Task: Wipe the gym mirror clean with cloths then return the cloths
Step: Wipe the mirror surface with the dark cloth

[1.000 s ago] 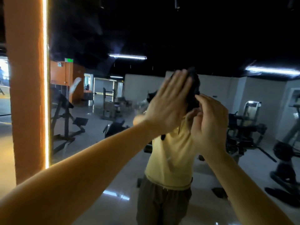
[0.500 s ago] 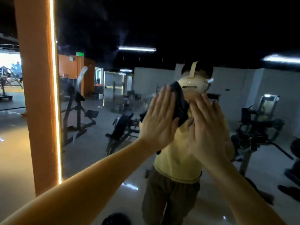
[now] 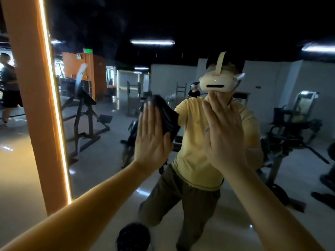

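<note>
The gym mirror (image 3: 101,160) fills the view and reflects me in a yellow shirt and a headset. My left hand (image 3: 152,136) lies flat on the glass with straight fingers and presses a dark cloth (image 3: 167,116) against it; the cloth sticks out past the fingertips and to the right. My right hand (image 3: 224,136) is also flat against the mirror, a little to the right, fingers straight and together. No cloth shows under the right hand.
An orange pillar with a glowing light strip (image 3: 34,105) borders the mirror's left edge. A person (image 3: 8,84) walks at the far left. A dark round object (image 3: 133,236) sits low in front of me. Gym machines appear in the reflection.
Both hands have slid down the glass and moved apart, the left taking the cloth leftward. The right hand's fingers, curled a second ago, now lie flat.
</note>
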Demonstrator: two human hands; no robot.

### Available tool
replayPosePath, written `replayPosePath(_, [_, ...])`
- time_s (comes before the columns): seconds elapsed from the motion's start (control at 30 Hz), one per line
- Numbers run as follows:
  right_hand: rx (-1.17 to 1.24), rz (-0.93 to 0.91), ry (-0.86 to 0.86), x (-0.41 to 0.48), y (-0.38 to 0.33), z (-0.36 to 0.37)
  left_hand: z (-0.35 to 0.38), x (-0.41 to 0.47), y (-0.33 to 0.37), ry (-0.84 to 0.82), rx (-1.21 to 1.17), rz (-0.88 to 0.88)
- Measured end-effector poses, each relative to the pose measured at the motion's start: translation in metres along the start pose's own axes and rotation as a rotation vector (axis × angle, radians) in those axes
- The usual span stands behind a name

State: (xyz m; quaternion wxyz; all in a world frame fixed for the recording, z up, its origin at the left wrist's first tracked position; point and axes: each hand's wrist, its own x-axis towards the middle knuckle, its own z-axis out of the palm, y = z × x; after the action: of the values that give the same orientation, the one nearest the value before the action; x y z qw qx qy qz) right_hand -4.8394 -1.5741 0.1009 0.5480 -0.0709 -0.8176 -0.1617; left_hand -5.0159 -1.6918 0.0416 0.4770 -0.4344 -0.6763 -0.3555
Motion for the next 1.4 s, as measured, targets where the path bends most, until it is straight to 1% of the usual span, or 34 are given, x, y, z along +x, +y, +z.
replayPosePath(0.13, [-0.027, -0.057, -0.034, -0.001, 0.011, -0.005, 0.038, -0.046, 0.057, -0.141, 0.072, 0.345])
replayPosePath(0.2, [-0.053, -0.086, -0.043, -0.003, 0.017, -0.008, 0.043, -0.058, 0.06, -0.206, 0.139, 0.512])
replayPosePath(0.23, [-0.06, -0.094, -0.044, -0.004, 0.019, -0.009, 0.042, -0.056, 0.054, -0.216, 0.166, 0.565])
replayPosePath(0.27, [-0.063, -0.093, -0.044, -0.006, 0.019, -0.009, 0.039, -0.051, 0.045, -0.218, 0.162, 0.566])
replayPosePath(0.3, [-0.067, -0.081, -0.042, -0.009, 0.018, -0.009, 0.033, -0.048, 0.032, -0.22, 0.119, 0.486])
replayPosePath(0.37, [-0.086, -0.043, -0.018, -0.018, 0.014, -0.009, 0.019, -0.047, -0.007, -0.157, 0.052, 0.229])
replayPosePath(0.43, [-0.113, -0.003, 0.027, -0.033, 0.006, -0.006, 0.002, -0.051, -0.051, -0.021, 0.05, 0.028])
replayPosePath(0.5, [-0.127, 0.037, 0.051, -0.053, -0.004, 0.001, -0.005, -0.051, -0.072, 0.064, 0.031, -0.09])
replayPosePath(0.57, [-0.101, 0.055, 0.032, -0.069, -0.015, 0.013, 0.003, -0.047, -0.054, 0.079, -0.024, -0.142])
replayPosePath(0.6, [-0.085, 0.061, 0.018, -0.074, -0.021, 0.02, 0.009, -0.048, -0.037, 0.056, -0.04, -0.123])
replayPosePath(0.67, [-0.074, 0.114, 0.035, -0.078, -0.032, 0.03, 0.023, -0.059, -0.005, -0.006, -0.04, 0.035])
replayPosePath(0.7, [-0.07, 0.153, 0.075, -0.079, -0.038, 0.033, 0.029, -0.066, 0.006, -0.03, -0.036, 0.124])
replayPosePath(0.77, [-0.008, 0.187, 0.195, -0.084, -0.06, 0.041, 0.03, -0.074, 0.009, -0.054, -0.053, 0.229])
replayPosePath(0.8, [0.038, 0.185, 0.246, -0.087, -0.077, 0.046, 0.028, -0.073, 0.002, -0.051, -0.076, 0.265])
replayPosePath(0.83, [0.073, 0.194, 0.259, -0.091, -0.097, 0.054, 0.024, -0.07, -0.008, -0.054, -0.09, 0.307])
replayPosePath(0.93, [0.118, 0.279, 0.171, -0.094, -0.157, 0.087, 0.008, -0.06, -0.053, -0.103, -0.087, 0.449])
replayPosePath(1.0, [0.087, 0.328, 0.133, -0.086, -0.177, 0.104, -0.005, -0.062, -0.086, -0.131, -0.077, 0.536])
replayPosePath(1.03, [0.031, 0.353, 0.117, -0.081, -0.181, 0.107, -0.012, -0.067, -0.104, -0.134, -0.1, 0.552])
replayPosePath(1.1, [-0.16, 0.43, 0.095, -0.072, -0.174, 0.106, -0.025, -0.082, -0.137, -0.127, -0.183, 0.545])
replayPosePath(1.17, [-0.36, 0.527, 0.112, -0.067, -0.15, 0.097, -0.034, -0.096, -0.163, -0.089, -0.221, 0.513])
replayPosePath(1.23, [-0.487, 0.56, 0.131, -0.064, -0.126, 0.087, -0.04, -0.105, -0.179, -0.046, -0.228, 0.453])
replayPosePath(1.3, [-0.496, 0.516, 0.167, -0.059, -0.119, 0.094, -0.044, -0.109, -0.189, -0.01, -0.207, 0.394])
replayPosePath(1.4, [-0.403, 0.444, 0.248, -0.043, -0.161, 0.142, -0.044, -0.12, -0.196, 0.088, -0.235, 0.299])
